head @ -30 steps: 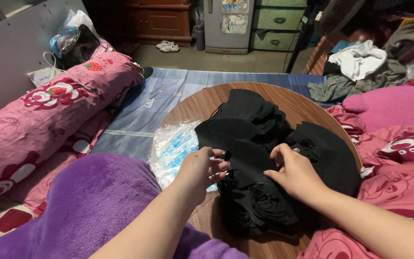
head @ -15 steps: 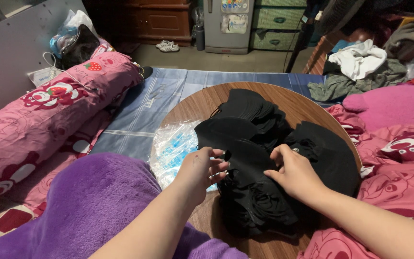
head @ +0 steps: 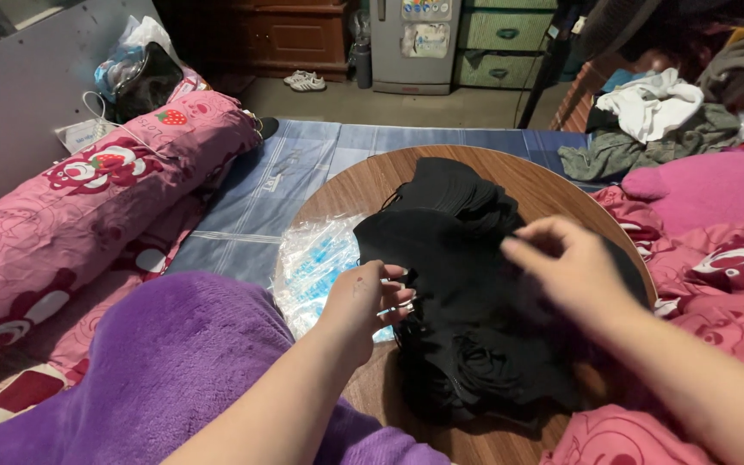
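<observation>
While a pink bolster (head: 88, 207) lies far left and a purple blanket (head: 157, 362) covers the lap, left hand (head: 363, 297) pinches the edge of the black cloth pile (head: 458, 284) on the round wooden table (head: 553, 185), beside a clear plastic bag (head: 316, 263). Right hand (head: 570, 267) is blurred above the pile, fingers loosely spread, gripping nothing visible.

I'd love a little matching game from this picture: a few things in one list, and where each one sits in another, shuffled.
Things:
1. pile of black fabric pieces
2. clear plastic bag
3. pink bolster with strawberry print
4. white shoes

Places:
A. on the floor by the far cabinet
B. along the left wall
C. on the round wooden table, between both hands
D. at the table's left edge, beside the left hand

Pairs: 1-C, 2-D, 3-B, 4-A
</observation>
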